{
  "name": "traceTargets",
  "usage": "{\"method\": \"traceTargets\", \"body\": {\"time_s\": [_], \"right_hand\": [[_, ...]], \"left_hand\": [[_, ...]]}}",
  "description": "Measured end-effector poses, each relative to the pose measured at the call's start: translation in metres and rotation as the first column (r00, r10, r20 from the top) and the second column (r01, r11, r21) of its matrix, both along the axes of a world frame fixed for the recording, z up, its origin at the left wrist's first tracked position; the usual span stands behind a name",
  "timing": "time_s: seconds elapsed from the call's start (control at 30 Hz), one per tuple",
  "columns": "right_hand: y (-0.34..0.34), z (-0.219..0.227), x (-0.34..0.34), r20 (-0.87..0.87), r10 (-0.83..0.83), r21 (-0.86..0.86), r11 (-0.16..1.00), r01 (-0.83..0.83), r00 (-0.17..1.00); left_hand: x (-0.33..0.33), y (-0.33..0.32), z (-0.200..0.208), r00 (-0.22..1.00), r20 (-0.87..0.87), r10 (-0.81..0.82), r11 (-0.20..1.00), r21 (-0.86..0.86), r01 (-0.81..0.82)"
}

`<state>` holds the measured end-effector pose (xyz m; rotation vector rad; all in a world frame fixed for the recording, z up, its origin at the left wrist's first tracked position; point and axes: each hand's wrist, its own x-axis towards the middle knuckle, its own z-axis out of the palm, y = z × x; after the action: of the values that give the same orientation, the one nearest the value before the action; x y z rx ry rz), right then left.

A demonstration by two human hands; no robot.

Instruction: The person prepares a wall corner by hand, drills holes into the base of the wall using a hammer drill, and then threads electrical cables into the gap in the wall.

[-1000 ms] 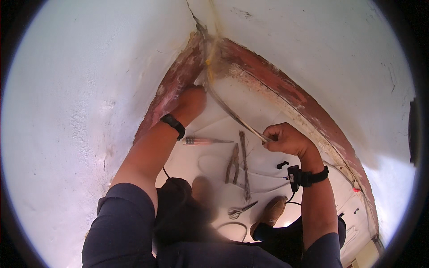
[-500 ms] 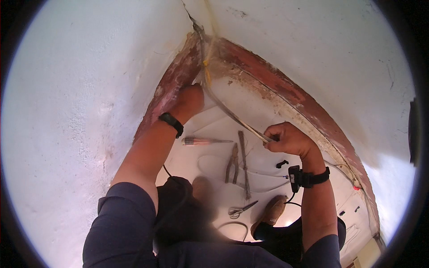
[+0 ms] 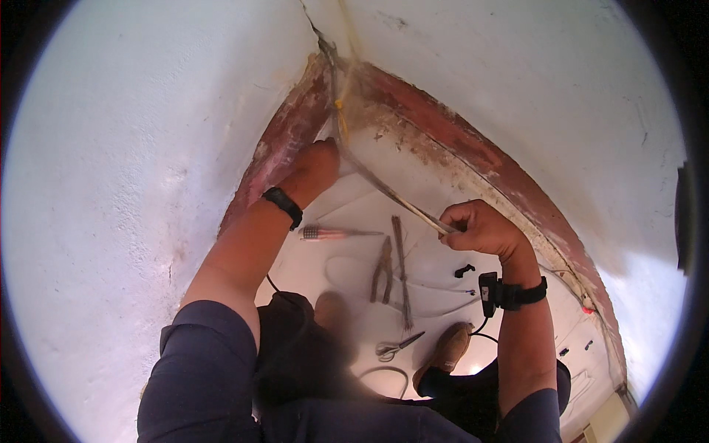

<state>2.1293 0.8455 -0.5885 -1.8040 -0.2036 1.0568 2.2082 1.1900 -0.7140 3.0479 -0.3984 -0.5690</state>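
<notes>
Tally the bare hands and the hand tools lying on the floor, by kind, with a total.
Hands (left hand, right hand): 2
Screwdriver: 1
Pliers: 1
Scissors: 1
Total: 5

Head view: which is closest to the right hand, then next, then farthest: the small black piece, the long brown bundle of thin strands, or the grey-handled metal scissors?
1. Small black piece: just below the right hand.
2. Long brown bundle of thin strands: left of the hand and lower.
3. Grey-handled metal scissors: farthest, down to the lower left.
</notes>
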Motion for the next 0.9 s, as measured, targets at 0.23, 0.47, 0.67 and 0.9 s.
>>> {"method": "traceTargets", "body": {"time_s": [0.23,0.47,0.67,0.9], "right_hand": [[0.002,-0.005,-0.001,-0.022,-0.014,0.025,1.0,0.015,1.0],[-0.004,0.002,-0.003,-0.003,-0.036,-0.019,0.999,0.036,0.999],[-0.001,0.012,0.001,0.024,0.019,-0.081,0.997,-0.017,1.0],[-0.001,0.009,0.0,-0.005,-0.003,-0.033,0.999,0.002,1.0]], "left_hand": [[0.003,-0.012,-0.005,0.996,-0.069,-0.053,0.979,0.194,0.066],[-0.03,-0.027,-0.005,0.959,0.013,-0.282,0.959,-0.032,0.282],[-0.001,-0.002,0.002,0.974,0.037,-0.224,0.923,0.331,0.199],[-0.036,-0.04,-0.022,0.958,0.15,-0.243,0.955,-0.134,0.263]]}}
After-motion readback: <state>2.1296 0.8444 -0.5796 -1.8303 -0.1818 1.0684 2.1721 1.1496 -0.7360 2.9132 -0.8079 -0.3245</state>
